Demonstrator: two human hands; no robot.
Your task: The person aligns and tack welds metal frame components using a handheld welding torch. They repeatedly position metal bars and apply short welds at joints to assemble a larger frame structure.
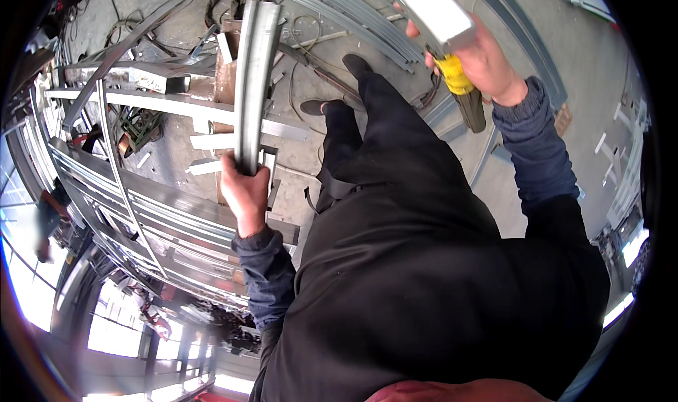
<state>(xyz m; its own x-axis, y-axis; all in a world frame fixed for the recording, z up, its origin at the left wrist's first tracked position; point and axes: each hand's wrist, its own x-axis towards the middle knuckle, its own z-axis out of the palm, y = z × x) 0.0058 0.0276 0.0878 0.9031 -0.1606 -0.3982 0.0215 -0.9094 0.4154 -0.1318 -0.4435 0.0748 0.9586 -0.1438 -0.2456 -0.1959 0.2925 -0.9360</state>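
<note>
My left hand (244, 194) is closed round the lower end of a grey metal channel (254, 84), which stands up lengthwise away from me. On the other side, my right hand (494, 63) is raised with its fingers curled round a bright, pale metal bar (434, 14). The bar's far end runs out of the top edge. Against the right palm, under the bar, is a tool handle (466, 95) in yellow and dark olive. Its kind I cannot make out, as the bar and hand cover the rest.
A metal rack (134, 197) with several long profiles stands at my left. Long metal strips (339, 14) lie on the floor ahead, with more strips (526, 38) at the right. A brown steel post (226, 67) stands behind the channel. Cables (300, 31) trail over the concrete near my feet.
</note>
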